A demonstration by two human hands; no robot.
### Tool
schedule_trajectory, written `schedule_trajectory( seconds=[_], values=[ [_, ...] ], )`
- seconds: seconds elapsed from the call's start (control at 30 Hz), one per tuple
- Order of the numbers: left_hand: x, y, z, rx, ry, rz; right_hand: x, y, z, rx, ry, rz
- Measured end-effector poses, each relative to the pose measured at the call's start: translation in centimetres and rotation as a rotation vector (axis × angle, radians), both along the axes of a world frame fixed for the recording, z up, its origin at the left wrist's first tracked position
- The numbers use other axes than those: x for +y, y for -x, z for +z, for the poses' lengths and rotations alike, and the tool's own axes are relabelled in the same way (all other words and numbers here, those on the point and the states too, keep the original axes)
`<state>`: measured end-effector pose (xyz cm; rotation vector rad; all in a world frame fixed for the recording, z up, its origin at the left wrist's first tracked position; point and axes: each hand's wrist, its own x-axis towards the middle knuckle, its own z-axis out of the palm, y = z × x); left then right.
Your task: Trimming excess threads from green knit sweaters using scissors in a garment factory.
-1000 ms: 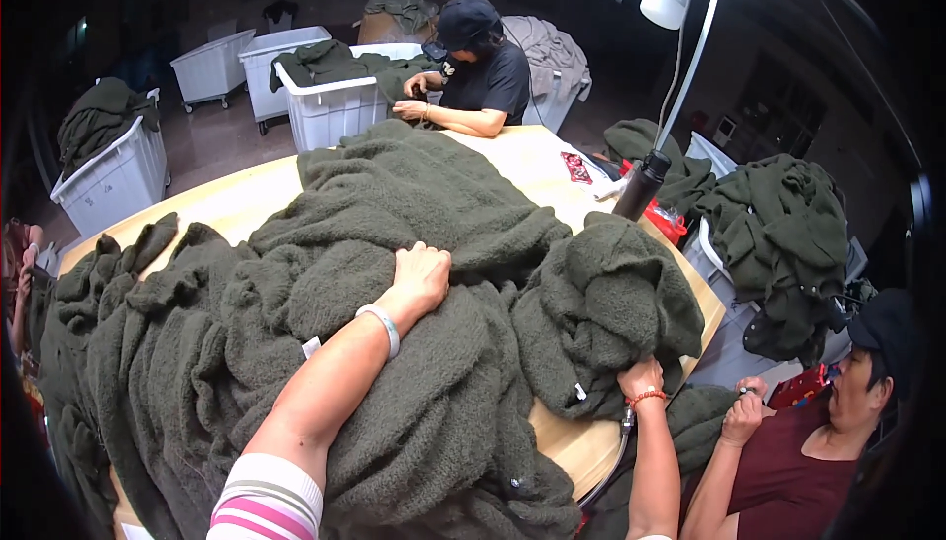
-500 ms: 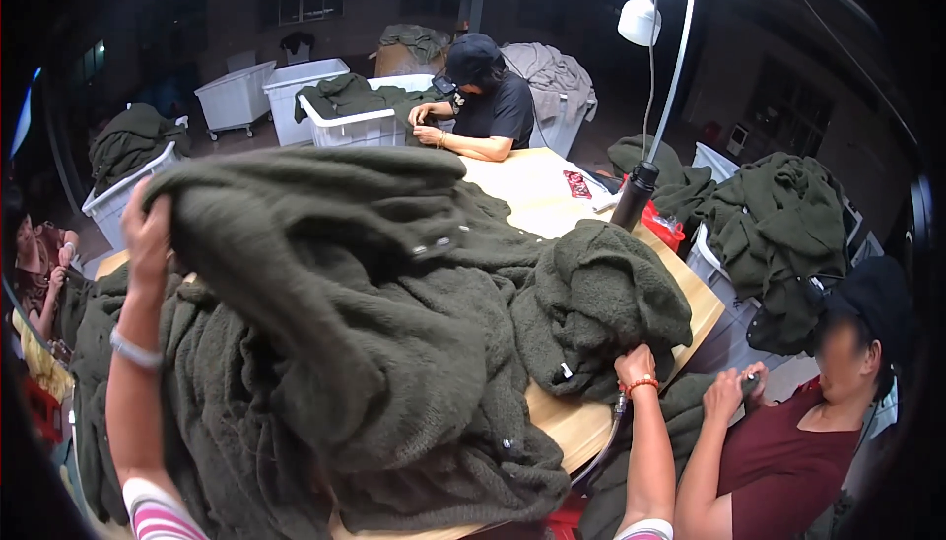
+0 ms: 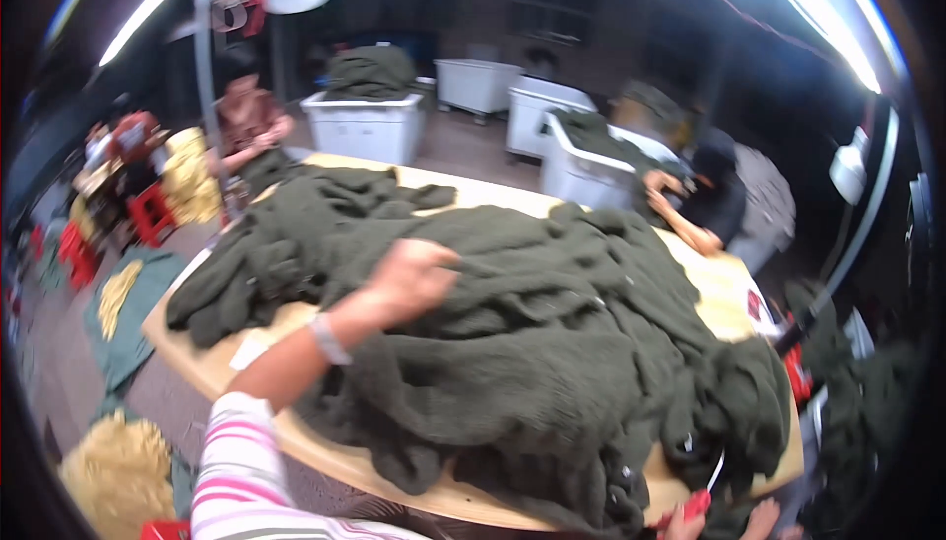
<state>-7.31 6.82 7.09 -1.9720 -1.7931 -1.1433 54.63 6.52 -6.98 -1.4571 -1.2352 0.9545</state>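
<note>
Lying in the centre of my view, a large heap of dark green, fleecy cloth (image 3: 552,343) spreads over a pale, round-cornered wooden table (image 3: 729,303). Half a second ago a broad fold of it hung raised from the left hand (image 3: 414,279); now that fold is down and the view has swung left, so I judge that lift finished and the cloth settled in loose layers. The heap's long axis runs left to right, slanting from the far left toward the near right. A narrow, sleeve-like strip (image 3: 429,197) at the far left points right; a drooping corner (image 3: 406,466) points toward the near edge. I cannot tell collar from hem.

The left hand, above a pale wristband (image 3: 330,339), is at the heap's left part. Its fingers look drawn in, but blur hides whether they clamp cloth; I cannot tell.

At the lower right, a cropped hand (image 3: 687,525) meets a red object (image 3: 701,503); another cropped hand (image 3: 761,518) is near. I cannot tell whether either is the right hand, nor how that grips.

Farther out, a co-worker in dark clothing (image 3: 724,205) sits beyond the table's far right, and a white tub (image 3: 365,134) stands behind.
</note>
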Motion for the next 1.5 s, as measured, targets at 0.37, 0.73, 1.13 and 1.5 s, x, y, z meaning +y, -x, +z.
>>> schedule_trajectory(
  seconds=[0.37,0.73,1.13,1.5],
  values=[
    [16.9,-12.8,-7.3,0.228,0.306,0.132,-4.2,9.8,9.7,-0.315,0.090,0.025],
    [7.1,-5.1,4.7,-0.825,0.258,-0.338,-2.9,12.2,8.2,-0.304,0.004,0.167],
    [-21.8,0.2,8.2,-0.616,0.038,-0.239,-4.5,15.4,9.3,-0.239,-0.148,0.336],
    [-20.0,-12.5,-1.4,0.137,0.416,-0.379,-6.9,17.0,7.2,-0.391,-0.157,0.429]
  ],
)
